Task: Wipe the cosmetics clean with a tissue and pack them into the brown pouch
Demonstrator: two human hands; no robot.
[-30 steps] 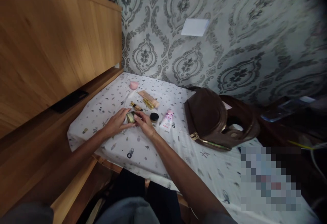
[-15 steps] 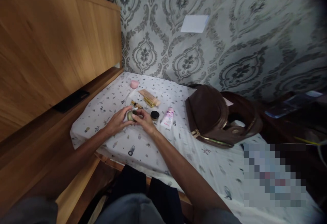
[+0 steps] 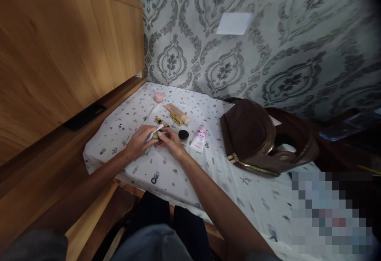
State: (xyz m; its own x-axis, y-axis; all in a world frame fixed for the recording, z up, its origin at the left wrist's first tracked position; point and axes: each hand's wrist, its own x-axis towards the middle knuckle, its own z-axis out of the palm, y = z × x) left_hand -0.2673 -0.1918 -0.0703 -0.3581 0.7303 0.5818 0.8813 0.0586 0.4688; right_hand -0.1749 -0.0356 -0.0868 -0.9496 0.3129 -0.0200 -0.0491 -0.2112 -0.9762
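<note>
My left hand [image 3: 139,141] is closed around a small round olive-green jar [image 3: 155,135], with a white tissue or wipe [image 3: 160,127] bunched against it. From the other side, my right hand [image 3: 173,142] grips the same jar between thumb and fingers. Both hands are just above the patterned white sheet [image 3: 166,166]; the fingers hide much of the jar. Right of them stands a jar with a black lid [image 3: 183,134], and beyond it lies a pink and white tube [image 3: 199,139]. A gold-capped item [image 3: 160,121] lies just behind my hands.
Farther back are a beige tube [image 3: 180,113], a gold tube [image 3: 176,119] and a pink round container [image 3: 158,97]. A brown leather bag [image 3: 247,134] sits on the right. A wooden cabinet [image 3: 71,39] borders the left; a dark flat object [image 3: 85,117] lies on its ledge.
The white tissue now sticks up over the jar's edge, and the jar is turned and more covered by my fingers. The view has shifted slightly; the other items lie as before.
</note>
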